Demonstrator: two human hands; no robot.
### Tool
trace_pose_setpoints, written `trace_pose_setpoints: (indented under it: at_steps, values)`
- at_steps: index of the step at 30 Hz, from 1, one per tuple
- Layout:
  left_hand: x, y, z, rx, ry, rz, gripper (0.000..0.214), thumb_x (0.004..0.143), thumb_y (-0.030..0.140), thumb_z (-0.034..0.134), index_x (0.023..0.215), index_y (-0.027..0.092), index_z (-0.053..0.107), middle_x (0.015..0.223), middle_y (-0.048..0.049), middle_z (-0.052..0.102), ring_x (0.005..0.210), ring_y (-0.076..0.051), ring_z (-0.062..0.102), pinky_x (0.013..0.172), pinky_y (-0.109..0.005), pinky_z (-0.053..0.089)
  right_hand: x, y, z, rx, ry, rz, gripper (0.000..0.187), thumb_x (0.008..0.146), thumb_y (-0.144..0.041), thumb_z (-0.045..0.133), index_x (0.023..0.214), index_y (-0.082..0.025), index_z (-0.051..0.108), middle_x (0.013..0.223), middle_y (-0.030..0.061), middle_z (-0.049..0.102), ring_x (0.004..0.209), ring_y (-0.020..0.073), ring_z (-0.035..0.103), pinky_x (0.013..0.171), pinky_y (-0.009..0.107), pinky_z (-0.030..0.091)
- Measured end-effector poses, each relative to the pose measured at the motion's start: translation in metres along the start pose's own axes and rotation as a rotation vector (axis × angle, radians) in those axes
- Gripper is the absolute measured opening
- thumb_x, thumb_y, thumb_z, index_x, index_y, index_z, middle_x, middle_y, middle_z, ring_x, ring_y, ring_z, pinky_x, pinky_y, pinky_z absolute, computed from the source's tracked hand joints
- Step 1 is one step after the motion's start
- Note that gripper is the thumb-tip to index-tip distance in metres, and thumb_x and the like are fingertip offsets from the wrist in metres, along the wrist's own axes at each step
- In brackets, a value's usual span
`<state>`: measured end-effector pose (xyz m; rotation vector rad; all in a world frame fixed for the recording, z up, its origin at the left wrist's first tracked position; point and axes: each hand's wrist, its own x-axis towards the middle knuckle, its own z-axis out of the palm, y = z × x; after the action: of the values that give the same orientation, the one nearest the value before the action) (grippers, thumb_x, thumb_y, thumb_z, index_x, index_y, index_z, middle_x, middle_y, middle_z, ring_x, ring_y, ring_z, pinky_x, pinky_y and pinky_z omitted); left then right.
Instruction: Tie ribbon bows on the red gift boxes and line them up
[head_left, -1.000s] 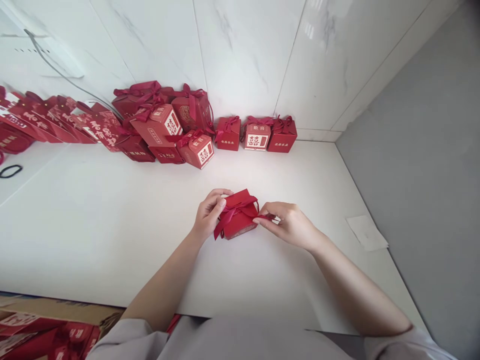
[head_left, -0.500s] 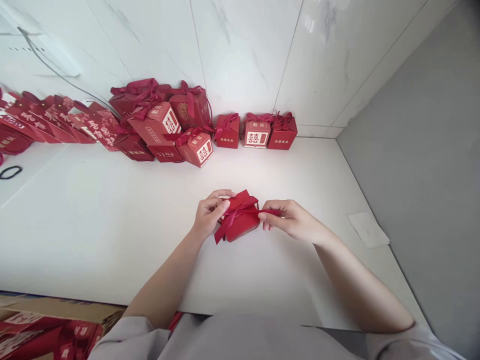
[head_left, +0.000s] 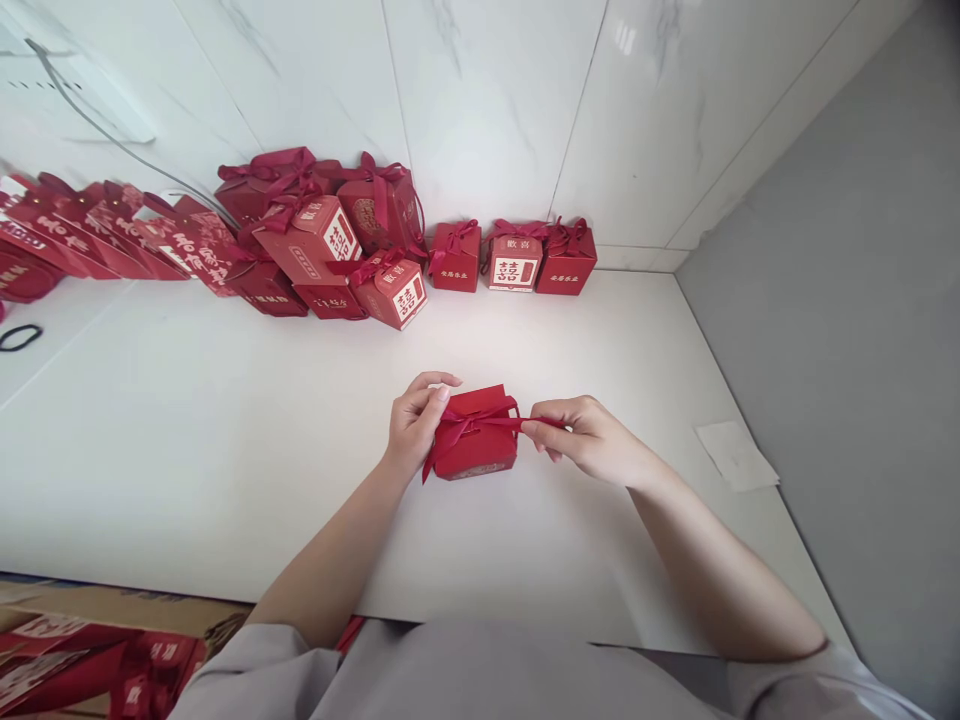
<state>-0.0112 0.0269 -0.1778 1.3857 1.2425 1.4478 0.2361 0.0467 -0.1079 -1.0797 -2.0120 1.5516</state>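
Note:
A small red gift box (head_left: pixel 480 455) rests on the white table, with a dark red ribbon (head_left: pixel 474 422) tied across its top in a knot or bow. At the box's left side is my left hand (head_left: pixel 415 425), its thumb on the near top corner and its fingers curled behind, gripping box and perhaps a ribbon tail. My right hand (head_left: pixel 581 437) pinches the ribbon's right end between thumb and forefinger, holding it taut just off the box's right side. The fingertips behind the box are partly hidden.
Along the tiled wall stand several finished-looking red boxes with bows (head_left: pixel 454 258), some stacked (head_left: pixel 304 240). A row of red printed boxes (head_left: pixel 180 240) is at far left, near a black loop (head_left: pixel 20 338). A white tissue (head_left: pixel 737 456) lies right. A carton (head_left: pixel 120 605) of red packaging sits below left.
The gift box has turned so its front edge lies more level. My right hand has drawn the ribbon end slightly rightward, and my left hand has slid a little left and up.

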Motion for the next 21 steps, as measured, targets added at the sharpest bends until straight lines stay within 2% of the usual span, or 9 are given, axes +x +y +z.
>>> trace_pose_setpoints:
  at_steps: [4, 6, 9, 11, 14, 16, 19, 21]
  values:
    - [0.0, -0.002, 0.001, 0.02, 0.035, -0.007, 0.051, 0.096, 0.041, 0.058, 0.052, 0.016, 0.054, 0.107, -0.0061, 0.066, 0.083, -0.016, 0.06, 0.075, -0.031, 0.044, 0.001, 0.004, 0.0, -0.073, 0.017, -0.024, 0.038, 0.098, -0.031, 0.051, 0.062, -0.02, 0.049, 0.055, -0.0062, 0.043, 0.048, 0.0085, 0.035, 0.049, 0.024, 0.031]
    - [-0.001, -0.002, 0.003, 0.001, 0.054, -0.036, 0.05, 0.095, 0.042, 0.059, 0.052, 0.016, 0.055, 0.107, -0.006, 0.066, 0.084, -0.016, 0.06, 0.075, -0.031, 0.043, 0.0, 0.007, 0.0, -0.191, 0.027, -0.152, 0.038, 0.097, -0.027, 0.05, 0.061, -0.02, 0.044, 0.055, -0.0062, 0.038, 0.05, 0.009, 0.031, 0.051, 0.024, 0.029]
    - [-0.001, -0.003, 0.006, -0.049, 0.058, -0.077, 0.05, 0.094, 0.044, 0.06, 0.052, 0.017, 0.055, 0.107, -0.006, 0.065, 0.087, -0.017, 0.059, 0.078, -0.031, 0.044, -0.002, 0.007, 0.001, -0.493, 0.06, -0.43, 0.036, 0.096, -0.02, 0.05, 0.061, -0.02, 0.041, 0.056, -0.0054, 0.036, 0.054, 0.0109, 0.029, 0.055, 0.027, 0.026]
    - [-0.002, -0.002, 0.007, -0.08, 0.043, -0.106, 0.052, 0.094, 0.046, 0.06, 0.051, 0.017, 0.055, 0.107, -0.0062, 0.065, 0.088, -0.018, 0.059, 0.079, -0.031, 0.045, -0.004, 0.006, 0.001, -0.667, 0.089, -0.54, 0.03, 0.097, -0.021, 0.051, 0.067, -0.02, 0.048, 0.059, -0.0041, 0.042, 0.056, 0.0123, 0.033, 0.058, 0.029, 0.028]
    - [-0.003, -0.001, 0.009, -0.118, 0.007, -0.145, 0.053, 0.093, 0.048, 0.06, 0.05, 0.017, 0.055, 0.106, -0.0065, 0.065, 0.087, -0.018, 0.059, 0.077, -0.031, 0.046, -0.006, 0.004, 0.001, -0.757, 0.122, -0.551, 0.01, 0.099, -0.026, 0.055, 0.096, -0.019, 0.061, 0.073, 0.0004, 0.058, 0.063, 0.0146, 0.048, 0.062, 0.029, 0.036]
    - [-0.003, 0.0, 0.01, -0.137, -0.012, -0.16, 0.053, 0.093, 0.049, 0.06, 0.051, 0.017, 0.056, 0.105, -0.0064, 0.065, 0.086, -0.018, 0.059, 0.075, -0.03, 0.047, -0.005, 0.006, 0.003, -0.766, 0.13, -0.546, 0.014, 0.099, -0.025, 0.056, 0.109, -0.018, 0.061, 0.083, 0.003, 0.064, 0.07, 0.0163, 0.055, 0.065, 0.029, 0.04]
    - [-0.003, 0.001, 0.011, -0.151, -0.017, -0.175, 0.052, 0.092, 0.05, 0.06, 0.052, 0.017, 0.058, 0.106, -0.0064, 0.065, 0.086, -0.018, 0.06, 0.073, -0.03, 0.048, 0.0, 0.01, 0.011, -0.778, 0.179, -0.576, 0.015, 0.097, -0.021, 0.056, 0.109, -0.02, 0.064, 0.09, 0.0057, 0.067, 0.079, 0.0194, 0.061, 0.07, 0.032, 0.045]
    - [-0.004, 0.002, 0.011, -0.151, -0.018, -0.182, 0.052, 0.093, 0.05, 0.059, 0.053, 0.017, 0.06, 0.107, -0.0066, 0.065, 0.086, -0.018, 0.06, 0.071, -0.029, 0.048, 0.003, 0.013, 0.02, -0.765, 0.254, -0.6, 0.016, 0.095, -0.025, 0.059, 0.11, -0.02, 0.065, 0.097, 0.0081, 0.068, 0.086, 0.022, 0.063, 0.075, 0.035, 0.048]
